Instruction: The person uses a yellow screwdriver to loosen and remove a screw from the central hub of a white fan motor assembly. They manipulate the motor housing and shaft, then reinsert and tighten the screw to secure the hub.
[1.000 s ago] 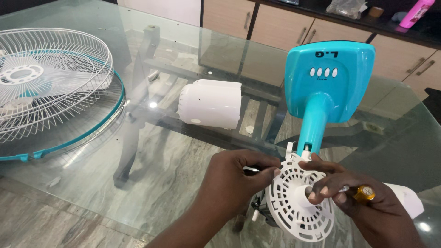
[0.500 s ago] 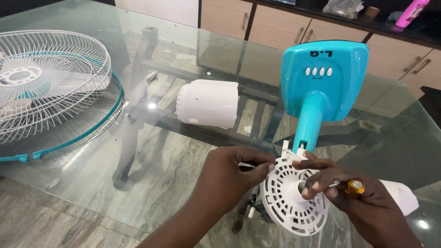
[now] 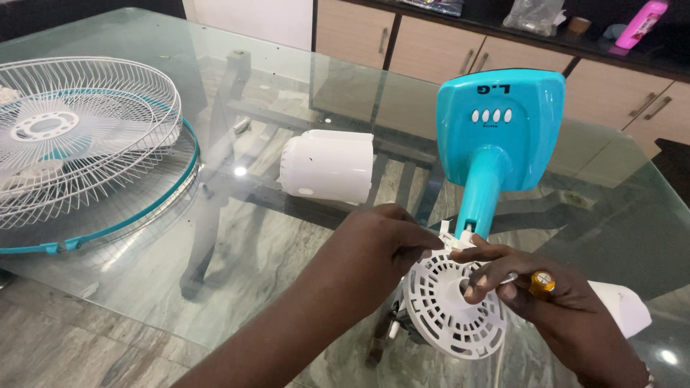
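Glass surface (image 3: 129, 287) over a marble floor (image 3: 65, 345) (pretty shiny), wooden cabinets (image 3: 359, 36) behind, under a dark counter (image 3: 611, 54).

Pretty bright, even daylight here, everything's sharp with no real blur. The glass worktop (image 3: 287, 65) throws a few small glare spots and faint reflections, and shadows stay soft underneath.

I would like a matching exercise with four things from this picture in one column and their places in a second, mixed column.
Things:
1. fan grille
2. white motor cover
3. turquoise fan stand
4. screwdriver

Places:
A. in the right hand
B. lying on its side at the middle of the glass table
C. flat at the table's left end
D. rising behind the round white slotted housing

Pairs: 1-C, 2-B, 3-D, 4-A
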